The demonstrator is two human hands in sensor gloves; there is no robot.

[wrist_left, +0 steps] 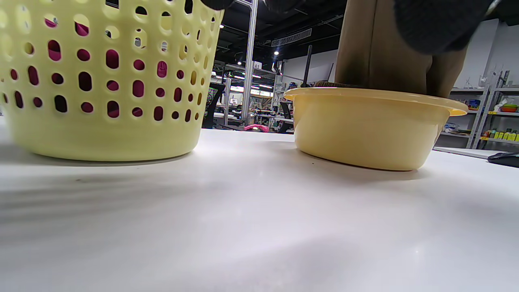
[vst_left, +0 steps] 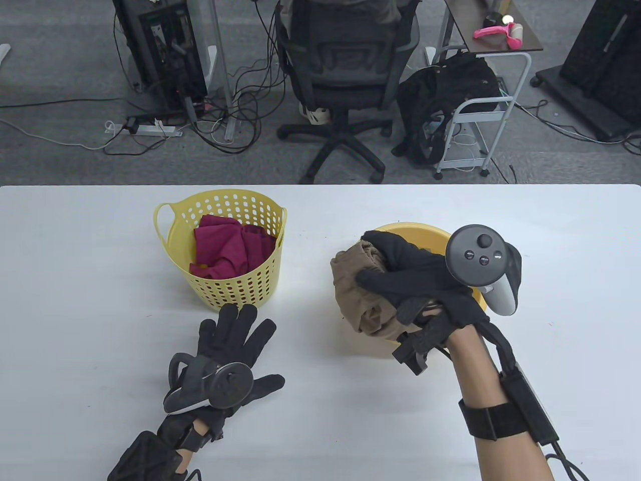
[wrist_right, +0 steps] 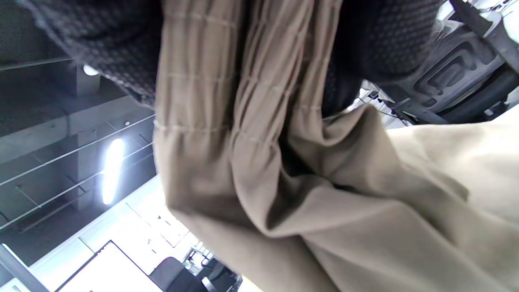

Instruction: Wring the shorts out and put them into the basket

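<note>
My right hand (vst_left: 400,280) grips a bunched pair of tan shorts (vst_left: 358,295) and holds them lifted over the yellow basin (vst_left: 425,233); the left wrist view shows the shorts (wrist_left: 377,52) hanging down into the basin (wrist_left: 365,129). The right wrist view is filled by the tan shorts (wrist_right: 284,170) with gloved fingers (wrist_right: 101,48) curled round them. The yellow perforated basket (vst_left: 235,205) stands at left and holds a crumpled magenta garment (vst_left: 225,245). My left hand (vst_left: 230,350) lies flat on the table in front of the basket, fingers spread, holding nothing.
The white table (vst_left: 75,300) ends at its far edge just behind the basket and basin. Beyond it stand an office chair (vst_left: 345,75), a computer tower (vst_left: 165,50), floor cables and a white cart (vst_left: 481,110) with a black bag.
</note>
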